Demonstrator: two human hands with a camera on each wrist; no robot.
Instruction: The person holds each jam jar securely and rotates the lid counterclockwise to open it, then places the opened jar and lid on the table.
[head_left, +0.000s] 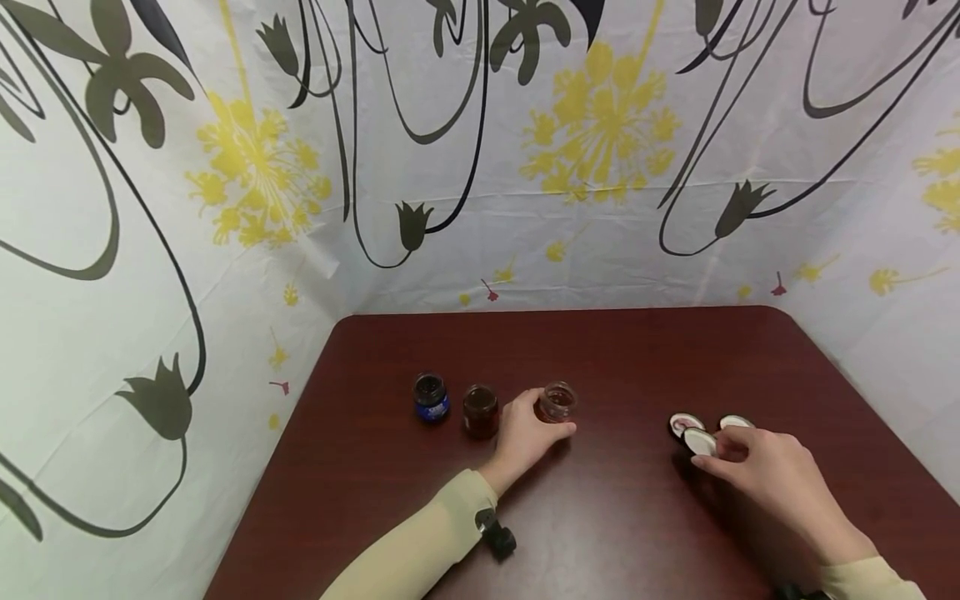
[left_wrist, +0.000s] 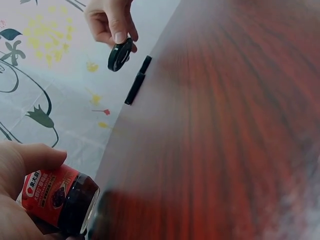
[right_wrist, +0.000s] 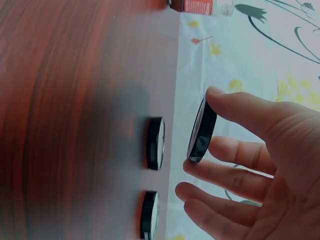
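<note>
My left hand (head_left: 525,433) grips a small open glass jar (head_left: 557,403) on the table. In the left wrist view that jar (left_wrist: 55,197) shows a red label and dark contents, with my thumb along its side. My right hand (head_left: 780,475) pinches a round lid (head_left: 700,442) by its edge. The right wrist view shows this black-rimmed lid (right_wrist: 202,131) between thumb and fingers, raised off the table. Two more lids, one on the left (head_left: 686,423) and one on the right (head_left: 736,422), lie close by with their pale insides up.
Left of my left hand stand two more open jars: a dark brown one (head_left: 480,410) and one with a blue label (head_left: 431,397). All rests on a reddish-brown wooden table (head_left: 600,533). A patterned white cloth (head_left: 480,175) hangs behind the table and along its sides.
</note>
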